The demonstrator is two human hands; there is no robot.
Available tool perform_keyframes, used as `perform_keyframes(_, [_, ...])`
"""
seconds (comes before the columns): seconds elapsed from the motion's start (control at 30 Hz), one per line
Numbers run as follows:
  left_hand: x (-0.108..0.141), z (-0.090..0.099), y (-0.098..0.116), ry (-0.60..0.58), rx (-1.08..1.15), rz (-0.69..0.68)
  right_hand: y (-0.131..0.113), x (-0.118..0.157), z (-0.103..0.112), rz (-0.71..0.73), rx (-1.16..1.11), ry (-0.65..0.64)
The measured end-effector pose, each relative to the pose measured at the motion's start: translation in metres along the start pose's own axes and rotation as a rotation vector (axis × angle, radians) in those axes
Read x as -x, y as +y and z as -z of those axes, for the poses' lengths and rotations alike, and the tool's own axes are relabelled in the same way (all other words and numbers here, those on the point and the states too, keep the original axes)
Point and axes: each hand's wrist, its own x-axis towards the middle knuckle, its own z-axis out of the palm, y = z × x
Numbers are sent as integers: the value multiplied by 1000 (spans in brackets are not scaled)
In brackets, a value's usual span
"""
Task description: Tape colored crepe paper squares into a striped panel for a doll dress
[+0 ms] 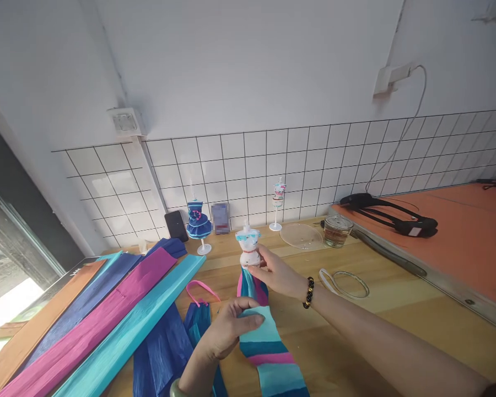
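Note:
A small white dress form (249, 255) with light blue trim at its chest stands upright in front of me. My right hand (273, 270), wearing a beaded bracelet, is closed around its waist from the right side. Below the waist hangs a skirt of pink, teal and blue crepe paper (259, 292). Nearer to me, my left hand (235, 326) pinches the top end of a striped crepe paper strip (267, 348) between thumb and fingers. That strip runs down past the bottom edge of the view in light teal, dark teal and pink bands.
Long crepe paper sheets (124, 292) in several colours cover the left. Behind stand a blue-dressed form (199, 225), a phone (176, 226) and another small form (278, 201). To the right are a glass jar (337, 230), a tape ring (351, 284) and a black headset (397, 218).

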Motion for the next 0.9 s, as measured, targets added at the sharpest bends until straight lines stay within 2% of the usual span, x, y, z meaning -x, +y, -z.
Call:
perform_keyframes(0.1, [0, 0, 3, 34, 18, -25, 0, 8, 8, -40, -38, 126])
perform_keyframes(0.2, [1, -3, 9, 85, 42, -72, -4, 30, 13, -94, -100, 235])
perform_keyframes(0.27, [3, -7, 14, 127, 58, -112, -10, 50, 11, -113, -153, 174])
perform_keyframes(0.33, [4, -12, 20, 162, 69, -150, -17, 67, 6, -136, -183, 48])
perform_keyframes(0.43, [7, -17, 32, 191, 65, -192, -24, 80, 3, -164, -170, -116])
perform_keyframes(0.53, [6, -18, 45, 212, -23, -248, -28, 74, 16, -185, -94, -150])
perform_keyframes(0.63, [0, -13, 57, 250, -135, -324, -34, 59, 40, -178, 12, -139])
perform_keyframes(0.77, [-10, -3, 71, 293, -205, -345, -45, 37, 68, -91, 155, -123])
perform_keyframes(0.9, [-15, 5, 82, 346, -287, -366, -51, 19, 80, 6, 300, -66])
